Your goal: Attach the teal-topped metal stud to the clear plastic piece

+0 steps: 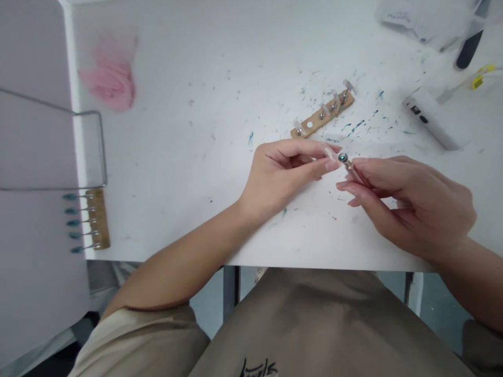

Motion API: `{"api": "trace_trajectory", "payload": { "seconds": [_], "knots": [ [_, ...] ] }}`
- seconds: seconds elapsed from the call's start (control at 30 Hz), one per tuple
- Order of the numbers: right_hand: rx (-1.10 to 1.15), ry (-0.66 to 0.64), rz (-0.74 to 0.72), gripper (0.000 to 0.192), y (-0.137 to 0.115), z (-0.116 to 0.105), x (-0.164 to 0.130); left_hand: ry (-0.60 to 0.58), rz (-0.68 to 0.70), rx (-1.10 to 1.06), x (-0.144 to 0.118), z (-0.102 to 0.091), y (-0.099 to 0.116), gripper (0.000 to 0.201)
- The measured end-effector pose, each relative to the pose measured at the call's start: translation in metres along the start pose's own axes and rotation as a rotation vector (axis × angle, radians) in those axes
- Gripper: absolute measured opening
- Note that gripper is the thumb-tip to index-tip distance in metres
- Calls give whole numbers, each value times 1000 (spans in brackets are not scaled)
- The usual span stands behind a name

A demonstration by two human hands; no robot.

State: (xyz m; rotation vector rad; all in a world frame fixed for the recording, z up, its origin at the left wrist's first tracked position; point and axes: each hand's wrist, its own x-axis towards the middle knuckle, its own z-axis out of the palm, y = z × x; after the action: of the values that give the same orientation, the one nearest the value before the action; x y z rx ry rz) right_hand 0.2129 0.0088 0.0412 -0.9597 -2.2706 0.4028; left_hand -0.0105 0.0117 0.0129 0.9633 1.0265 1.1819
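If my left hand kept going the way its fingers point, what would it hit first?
The left hand points right, so it would most likely meet the teal-tipped metal pin held in the right hand, then those fingers. Depth is hard to judge.

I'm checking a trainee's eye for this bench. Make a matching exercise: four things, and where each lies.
Things:
1. pink cloth
2. wooden strip with clear tips
3. wooden strip with teal tips
4. small metal pin

Places:
A. at the table's near left edge, beside a wire handle
B. between the left hand and right hand
C. far left of the table
D. on the table just beyond the hands

Pairs: 1-C, 2-D, 3-A, 4-B
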Motion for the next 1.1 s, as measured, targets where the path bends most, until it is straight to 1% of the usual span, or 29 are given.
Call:
{"api": "trace_trajectory", "payload": {
  "seconds": [0.03,0.17,0.27,0.33,0.47,0.6,0.67,0.8,0.87,0.9,0.93,0.97,1.0,1.03,1.1],
  "knots": [
    [-9,-6,11,21,0,0,0,4,0,4,0,0,0,30],
    [-55,87,-68,29,0,2,-1,5,9,7,-1,-1,0,28],
    [-62,73,-144,31,1,4,-2,-6,14,-1,-1,-2,-1,24],
    [-75,73,-168,32,2,4,-2,-9,24,-7,-1,-2,-1,23],
    [-67,80,-136,34,2,4,-2,-8,16,7,-1,-2,-1,25],
    [-41,85,-46,33,0,4,-1,-3,9,12,-2,-2,-1,26],
    [-40,78,-46,34,1,4,-2,5,8,17,-2,-2,-1,28],
    [-23,50,-186,36,4,5,-3,37,11,33,-1,-1,-2,29],
    [-12,44,-221,35,4,5,-3,62,8,31,-1,-1,-3,30],
    [-5,41,-215,33,4,5,-4,73,-1,28,-1,0,-3,30],
    [1,25,-179,27,4,4,-5,80,-11,25,-1,0,-4,30],
    [4,19,-108,19,4,4,-6,84,-21,23,-1,0,-4,32],
    [5,24,-9,10,4,3,-8,84,-31,25,-1,-1,-5,33],
    [11,35,108,6,4,3,-10,80,-38,28,-1,-1,-5,34],
    [26,85,328,19,7,3,-13,70,-39,29,0,-2,-7,34]
  ]
}}
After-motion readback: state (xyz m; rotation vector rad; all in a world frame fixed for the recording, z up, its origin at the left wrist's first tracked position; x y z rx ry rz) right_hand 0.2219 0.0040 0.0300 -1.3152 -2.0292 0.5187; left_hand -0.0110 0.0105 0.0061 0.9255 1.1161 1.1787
